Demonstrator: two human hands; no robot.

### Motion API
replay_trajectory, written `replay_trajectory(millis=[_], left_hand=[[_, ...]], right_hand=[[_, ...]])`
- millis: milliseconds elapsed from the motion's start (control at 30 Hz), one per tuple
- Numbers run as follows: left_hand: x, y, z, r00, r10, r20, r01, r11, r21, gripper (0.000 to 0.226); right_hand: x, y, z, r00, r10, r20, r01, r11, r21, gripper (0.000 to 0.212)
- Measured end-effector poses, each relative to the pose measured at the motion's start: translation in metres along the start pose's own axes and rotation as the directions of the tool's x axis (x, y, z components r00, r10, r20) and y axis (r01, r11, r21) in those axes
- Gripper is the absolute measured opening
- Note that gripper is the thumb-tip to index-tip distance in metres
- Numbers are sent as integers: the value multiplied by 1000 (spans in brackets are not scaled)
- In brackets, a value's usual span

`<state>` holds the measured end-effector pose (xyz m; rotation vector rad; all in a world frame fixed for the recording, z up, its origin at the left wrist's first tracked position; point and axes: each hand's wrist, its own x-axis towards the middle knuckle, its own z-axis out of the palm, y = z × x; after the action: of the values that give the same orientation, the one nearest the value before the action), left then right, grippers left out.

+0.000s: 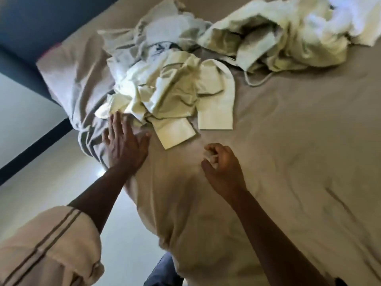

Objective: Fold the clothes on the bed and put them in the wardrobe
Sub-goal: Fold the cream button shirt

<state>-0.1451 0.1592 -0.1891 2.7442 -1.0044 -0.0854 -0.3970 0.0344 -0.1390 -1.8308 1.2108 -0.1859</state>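
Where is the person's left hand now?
Head view, left of centre: the left hand lies flat on the bed sheet, fingers reaching the near edge of the cream clothes pile.

Floor (31,182): pale, glossy, left of and nearer than the left hand (123,145), with a bright glare patch.
Skirting (37,149): dark slanting band, well left of the left hand.
Pillow (68,79): beige, creased, just beyond and left of the left hand.
Sleeve (47,244): cream, two brown stripes, well behind the left hand.
Trousers (162,271): blue, at the bottom edge, nearer than the left hand and the right hand (222,166).
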Motion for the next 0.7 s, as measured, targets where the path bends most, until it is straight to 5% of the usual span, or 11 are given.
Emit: replay_trajectory(millis=[100, 167, 267, 333, 400, 467, 633, 700], left_hand=[[11, -9, 10, 1000, -9, 2, 9, 998, 67, 81], [14, -14, 15, 1000, -12, 5, 11, 995, 98, 79], [16, -14, 17, 999, -25, 37, 21, 994, 110, 80], [18, -16, 18, 998, -40, 42, 36, 994, 105, 81], [19, -16, 18, 998, -45, 46, 41, 996, 84, 81], [19, -15, 17, 999, -41, 30, 39, 997, 61, 82], [18, -20, 18, 999, -37, 19, 36, 999, 21, 92], [19, -22, 19, 999, -32, 30, 31, 999, 35, 94]], right_hand=[[55, -36, 30, 958, -271, -92, 247, 946, -210, 60], [98, -67, 53, 863, -494, -104, 413, 811, -415, 78], [152, -106, 83, 806, -577, 132, 507, 558, -657, 100], [183, -124, 101, 829, -484, 280, 509, 446, -736, 89], [205, -129, 108, 812, -484, 325, 525, 363, -770, 52], [221, -137, 100, 789, -542, 289, 549, 410, -729, 34], [226, -152, 33, 894, -447, -2, 409, 819, -402, 36], [207, -135, -10, 808, -588, -23, 496, 702, -511, 40]])
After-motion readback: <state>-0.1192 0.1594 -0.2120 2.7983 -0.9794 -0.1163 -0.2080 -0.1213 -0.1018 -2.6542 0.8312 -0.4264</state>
